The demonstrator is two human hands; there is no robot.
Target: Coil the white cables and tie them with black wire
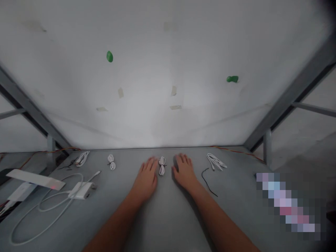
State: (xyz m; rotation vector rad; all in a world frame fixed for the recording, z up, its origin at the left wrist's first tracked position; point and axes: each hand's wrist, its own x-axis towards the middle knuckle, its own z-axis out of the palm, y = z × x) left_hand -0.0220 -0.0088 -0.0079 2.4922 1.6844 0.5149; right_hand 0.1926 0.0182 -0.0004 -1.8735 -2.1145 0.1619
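In the head view, the left hand (146, 179) and right hand (185, 172) lie palm down on the desk (168, 217) at lower centre, each grip opened flat with nothing held. Between them is a tied white cable (162, 166), nearer the left; at lower right are a looser white cable (216, 162) and a black string (209, 184), at lower left a white charger (81, 191).

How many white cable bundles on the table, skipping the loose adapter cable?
4: middle bundle between left hand and right hand; second bundle left of the left hand; far-left bundle beyond it; right bundle past the right hand. More may be hidden at left edge.
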